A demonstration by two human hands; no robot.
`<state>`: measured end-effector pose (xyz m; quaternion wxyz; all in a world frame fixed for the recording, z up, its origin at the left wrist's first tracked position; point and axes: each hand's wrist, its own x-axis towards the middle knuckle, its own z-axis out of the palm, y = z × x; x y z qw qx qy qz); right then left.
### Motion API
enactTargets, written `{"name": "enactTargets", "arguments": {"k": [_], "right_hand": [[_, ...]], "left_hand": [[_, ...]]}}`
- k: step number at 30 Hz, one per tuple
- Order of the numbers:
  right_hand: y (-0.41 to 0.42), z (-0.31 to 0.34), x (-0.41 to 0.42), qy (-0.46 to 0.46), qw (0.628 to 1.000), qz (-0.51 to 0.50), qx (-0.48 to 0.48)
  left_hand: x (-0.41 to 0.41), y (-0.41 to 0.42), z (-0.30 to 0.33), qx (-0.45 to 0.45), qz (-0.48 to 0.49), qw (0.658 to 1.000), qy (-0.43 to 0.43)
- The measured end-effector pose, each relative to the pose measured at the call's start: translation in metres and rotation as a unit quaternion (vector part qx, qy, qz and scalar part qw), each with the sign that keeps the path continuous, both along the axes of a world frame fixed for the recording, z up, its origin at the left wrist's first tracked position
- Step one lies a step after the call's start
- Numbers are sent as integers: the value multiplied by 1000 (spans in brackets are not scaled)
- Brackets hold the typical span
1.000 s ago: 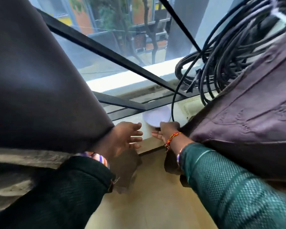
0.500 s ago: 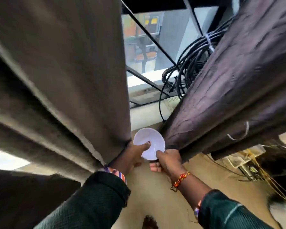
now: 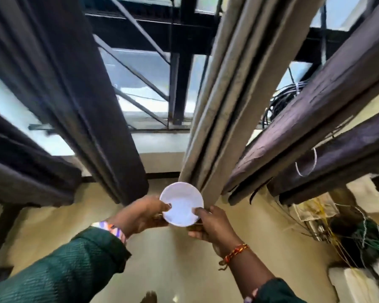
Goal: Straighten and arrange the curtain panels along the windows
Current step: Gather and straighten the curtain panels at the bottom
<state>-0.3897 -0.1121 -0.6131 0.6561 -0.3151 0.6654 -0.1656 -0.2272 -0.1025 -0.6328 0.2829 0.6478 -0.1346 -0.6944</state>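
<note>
Both hands hold a small white plate (image 3: 181, 204) in front of the curtains. The left hand (image 3: 140, 213) grips its left rim, thumb on the upper face; the right hand (image 3: 213, 226) grips the right rim the same way, fingers curled beneath.

The curtain panels hang unattended. A dark panel (image 3: 79, 101) hangs to the left of the plate, a grey-beige panel (image 3: 219, 119) directly behind it, and a purple-brown panel (image 3: 311, 119) to the right. The window frame (image 3: 179, 62) is exposed between the dark and grey-beige panels.

Risks, as judged:
- With both hands occupied, no panel can be straightened until the plate is set down.
- The plate rim is close to the grey-beige panel's hem; contact could snag or soil the fabric.
- Loose cables (image 3: 282, 103) beside the purple-brown panel could catch when that panel is drawn.
</note>
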Motion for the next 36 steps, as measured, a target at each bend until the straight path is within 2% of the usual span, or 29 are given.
{"name": "enactTargets", "arguments": {"k": [8, 14, 20, 26, 30, 36], "right_hand": [[65, 24, 90, -32, 991, 126, -42], [117, 59, 160, -74, 970, 226, -52], [160, 86, 249, -85, 946, 307, -68], [182, 95, 373, -105, 924, 364, -50], [186, 78, 481, -102, 912, 393, -56], [200, 18, 661, -99, 914, 390, -48]], "left_hand": [[83, 109, 40, -28, 132, 991, -22], [150, 185, 73, -40, 178, 973, -142], [230, 268, 115, -102, 276, 931, -214], [351, 347, 127, -62, 374, 869, -317], [450, 374, 105, -15, 354, 833, -424], [584, 384, 57, 23, 221, 795, -565]]}}
